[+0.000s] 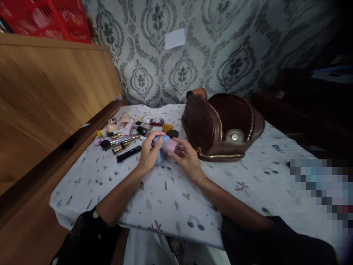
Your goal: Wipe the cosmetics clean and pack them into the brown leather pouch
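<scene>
Between my hands, above the cloth-covered table, is a small pink cylindrical container [170, 146]. My left hand [150, 149] is closed on a light blue cloth [159, 159], which is pressed against the container's left end. The fingers of my right hand [189, 158] grip the container's right end. Just beyond my hands lie a round dark green container [173, 133] and a round yellow one [167, 127]. A black tube [129, 154] rests left of my left hand, beside several cosmetics such as a gold tube [120, 148] and a lilac tube [127, 127].
An unzipped brown leather bag [204, 127] stands at the right rear of the table. Patterned white cloth [165, 206] covers the tabletop. Left is a wooden cabinet [55, 81] with a red plastic crate [49, 18] on top. Patterned wallpaper is behind. A patch at right is pixelated.
</scene>
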The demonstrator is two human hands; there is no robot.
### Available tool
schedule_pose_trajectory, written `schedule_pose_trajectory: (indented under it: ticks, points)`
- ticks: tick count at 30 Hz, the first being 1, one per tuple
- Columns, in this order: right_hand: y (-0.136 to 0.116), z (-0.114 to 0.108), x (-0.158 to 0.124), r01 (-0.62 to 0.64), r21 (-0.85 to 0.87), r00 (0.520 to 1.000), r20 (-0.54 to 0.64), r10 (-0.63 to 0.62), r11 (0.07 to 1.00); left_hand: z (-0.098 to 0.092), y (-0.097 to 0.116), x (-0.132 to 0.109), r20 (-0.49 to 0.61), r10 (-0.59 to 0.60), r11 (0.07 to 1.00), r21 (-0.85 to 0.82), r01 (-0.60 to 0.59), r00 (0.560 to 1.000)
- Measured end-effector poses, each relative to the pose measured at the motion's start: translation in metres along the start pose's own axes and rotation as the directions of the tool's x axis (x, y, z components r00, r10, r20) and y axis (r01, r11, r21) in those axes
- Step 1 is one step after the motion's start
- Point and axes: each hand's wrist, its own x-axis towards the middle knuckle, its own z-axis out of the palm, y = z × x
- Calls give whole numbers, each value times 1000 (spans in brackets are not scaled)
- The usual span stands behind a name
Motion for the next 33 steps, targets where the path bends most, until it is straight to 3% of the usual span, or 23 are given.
schedule_pose_trajectory:
  ticks: [3, 6, 9, 13, 17, 21, 25, 29, 33]
  points:
    - [1, 0, -1, 33, -45, 999, 0, -33, 998, 1, 4, -1, 105, 146, 985, 80, -155, 984]
    - [0, -1, 1, -49, 24, 999, -15, 49, 999, 3, 5, -2, 200, 300, 938, 115, -327, 933]
    - [0, -3, 4, -149, 148, 987, -35, 156, 978, 5, 6, -4, 235, 318, 930, 113, -350, 919]
    - [0, -4, 7, -143, 205, 985, -66, 159, 968, 6, 5, -5, 230, 266, 948, 112, -297, 936]
    - [-5, 0, 3, -114, 161, 993, 23, 112, 980, 1, 5, -2, 198, 210, 960, 143, -240, 957]
    - [-12, 4, -4, -64, 148, 987, 153, 41, 987, -7, 5, 6, 173, 72, 991, 97, -90, 982]
    - [-19, 5, -6, -66, 232, 975, 222, 13, 970, -9, -7, 12, 146, -84, 993, -66, 94, 986]
    - [-22, 5, -5, -35, 290, 988, 153, -11, 956, -2, -27, 10, 113, -270, 929, -230, 289, 956]
    - [-20, 2, -4, 53, 165, 998, 35, -60, 985, 8, -32, 6, 145, -335, 871, -328, 365, 931]
